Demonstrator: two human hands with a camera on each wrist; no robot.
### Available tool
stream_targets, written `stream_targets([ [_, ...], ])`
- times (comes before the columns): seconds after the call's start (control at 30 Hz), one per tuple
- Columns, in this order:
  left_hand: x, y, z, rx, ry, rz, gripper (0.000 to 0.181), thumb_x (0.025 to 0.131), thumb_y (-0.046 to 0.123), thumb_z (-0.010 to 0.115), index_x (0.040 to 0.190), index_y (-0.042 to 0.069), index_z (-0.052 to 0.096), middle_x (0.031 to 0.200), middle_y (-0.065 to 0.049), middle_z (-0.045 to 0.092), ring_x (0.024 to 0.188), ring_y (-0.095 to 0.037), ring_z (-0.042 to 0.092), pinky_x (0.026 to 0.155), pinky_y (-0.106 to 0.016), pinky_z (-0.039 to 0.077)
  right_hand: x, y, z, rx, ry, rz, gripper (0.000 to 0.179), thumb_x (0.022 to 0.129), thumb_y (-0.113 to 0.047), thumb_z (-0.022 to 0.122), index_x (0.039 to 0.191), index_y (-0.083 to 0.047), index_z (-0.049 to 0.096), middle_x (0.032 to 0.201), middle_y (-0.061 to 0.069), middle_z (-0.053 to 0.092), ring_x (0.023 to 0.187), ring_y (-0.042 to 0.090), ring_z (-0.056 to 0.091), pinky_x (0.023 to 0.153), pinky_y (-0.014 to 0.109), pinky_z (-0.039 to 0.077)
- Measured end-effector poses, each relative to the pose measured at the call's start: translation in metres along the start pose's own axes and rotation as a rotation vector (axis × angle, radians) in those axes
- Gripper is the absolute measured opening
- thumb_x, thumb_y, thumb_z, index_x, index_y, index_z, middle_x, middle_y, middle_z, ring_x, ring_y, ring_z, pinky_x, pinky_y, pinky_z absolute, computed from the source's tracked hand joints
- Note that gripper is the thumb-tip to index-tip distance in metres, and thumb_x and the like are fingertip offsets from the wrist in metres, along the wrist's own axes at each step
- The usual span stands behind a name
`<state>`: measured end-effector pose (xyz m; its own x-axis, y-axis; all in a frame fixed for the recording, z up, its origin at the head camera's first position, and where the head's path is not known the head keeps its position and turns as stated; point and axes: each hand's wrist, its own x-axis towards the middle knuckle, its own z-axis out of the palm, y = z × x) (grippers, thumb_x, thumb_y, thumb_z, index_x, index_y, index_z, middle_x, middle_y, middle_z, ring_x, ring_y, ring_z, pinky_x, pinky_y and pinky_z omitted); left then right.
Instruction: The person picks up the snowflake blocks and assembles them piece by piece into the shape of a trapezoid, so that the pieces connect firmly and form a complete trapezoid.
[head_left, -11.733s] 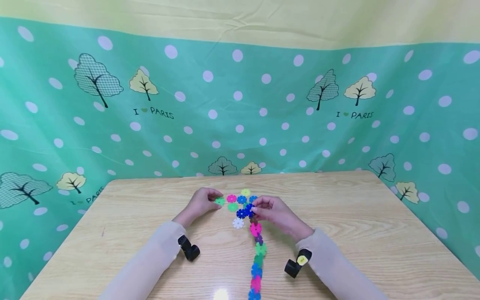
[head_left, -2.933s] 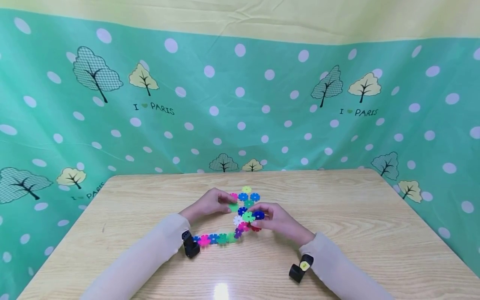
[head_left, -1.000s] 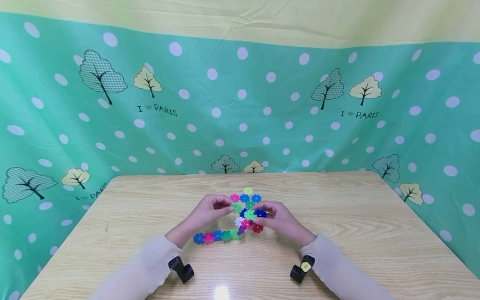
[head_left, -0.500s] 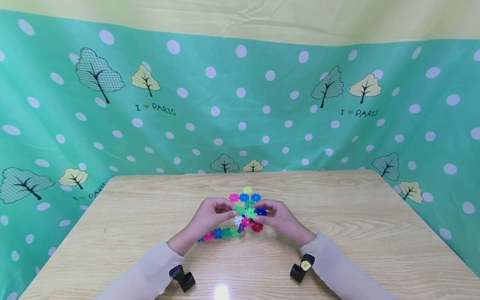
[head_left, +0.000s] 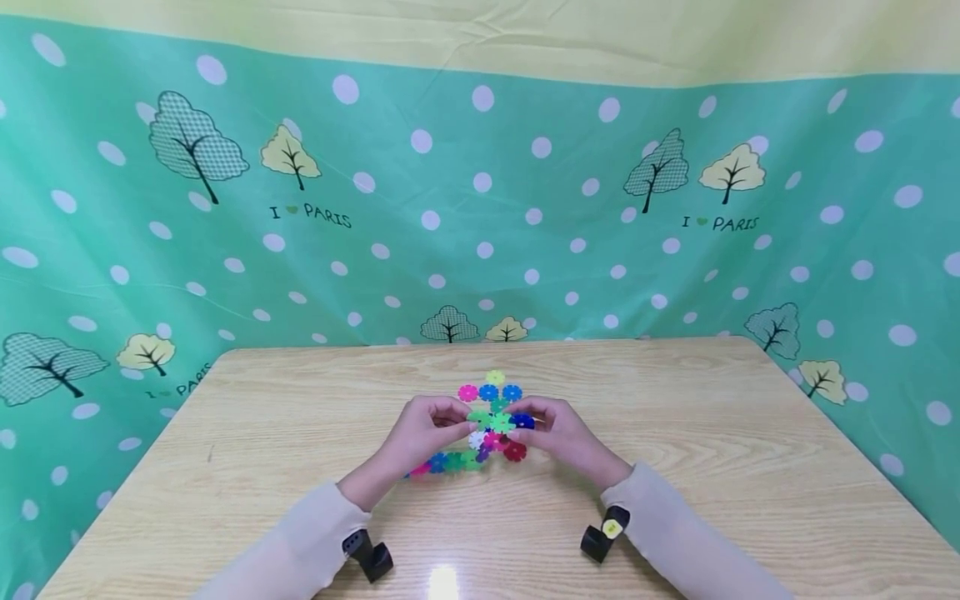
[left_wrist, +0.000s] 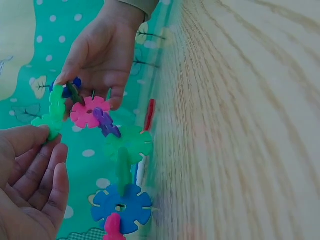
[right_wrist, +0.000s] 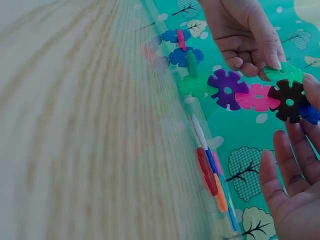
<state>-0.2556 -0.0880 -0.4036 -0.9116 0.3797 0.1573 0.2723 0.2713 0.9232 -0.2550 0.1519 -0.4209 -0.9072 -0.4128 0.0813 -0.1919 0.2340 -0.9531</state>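
1. Green flower disc – pinched in the left hand, against one end of the linked chain
2. Right hand – grips that end of the chain, which trails leftward
3. Loose discs lie just beyond on the wooden table

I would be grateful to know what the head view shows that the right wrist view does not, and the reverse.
Only the head view shows the left wrist camera, the right wrist camera and the PARIS lettering.

Only the right wrist view shows the orange disc, edge-on.

Both share the left hand, the right hand, the disc chain, the red disc, the white disc and the table.
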Motion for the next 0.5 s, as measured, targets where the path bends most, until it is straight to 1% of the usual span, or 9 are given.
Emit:
stream_targets([
  [0.1,0.000,0.000,0.002,0.003,0.000,0.022,0.012,0.083,0.011,0.071,0.091,0.002,0.070,0.084,-0.007,0.069,0.075,-0.016,0.064,0.068,-0.023,0.054,0.000,0.001,0.000,0.000,0.001,-0.001,0.036,0.086,-0.024,0.069,0.118,-0.007,0.062,0.123,0.009,0.058,0.115,0.024,0.053,0.096,0.034,0.047],
  [0.23,0.001,0.000,0.006,-0.027,0.005,0.050,0.013,0.084,0.010,0.071,0.091,0.000,0.069,0.084,-0.011,0.070,0.077,-0.029,0.065,0.066,-0.022,0.054,-0.001,0.001,-0.001,0.005,0.005,-0.004,0.038,0.086,-0.024,0.070,0.119,-0.006,0.062,0.125,0.010,0.058,0.115,0.025,0.054,0.093,0.029,0.049],
  [0.33,0.001,0.001,0.008,-0.048,0.017,0.043,0.012,0.084,0.008,0.071,0.091,0.000,0.069,0.086,-0.015,0.070,0.079,-0.037,0.064,0.065,-0.021,0.054,-0.001,0.001,-0.001,0.009,0.016,-0.007,0.039,0.085,-0.023,0.071,0.119,-0.005,0.062,0.125,0.011,0.058,0.114,0.025,0.054,0.089,0.024,0.050],
  [0.43,-0.002,0.007,0.010,-0.042,0.036,0.028,0.009,0.084,0.004,0.069,0.092,-0.002,0.069,0.087,-0.016,0.070,0.079,-0.037,0.064,0.064,-0.019,0.053,-0.001,0.001,0.000,0.012,0.033,-0.001,0.041,0.084,-0.023,0.072,0.119,-0.004,0.063,0.124,0.012,0.059,0.111,0.025,0.056,0.086,0.023,0.051],
  [0.5,-0.005,0.015,0.010,-0.034,0.047,0.028,0.008,0.084,0.001,0.068,0.091,-0.004,0.068,0.086,-0.017,0.069,0.078,-0.038,0.064,0.064,-0.019,0.053,-0.001,0.000,0.002,0.004,0.053,0.007,0.041,0.082,-0.023,0.074,0.118,-0.004,0.063,0.123,0.012,0.060,0.107,0.024,0.059,0.083,0.024,0.052],
])
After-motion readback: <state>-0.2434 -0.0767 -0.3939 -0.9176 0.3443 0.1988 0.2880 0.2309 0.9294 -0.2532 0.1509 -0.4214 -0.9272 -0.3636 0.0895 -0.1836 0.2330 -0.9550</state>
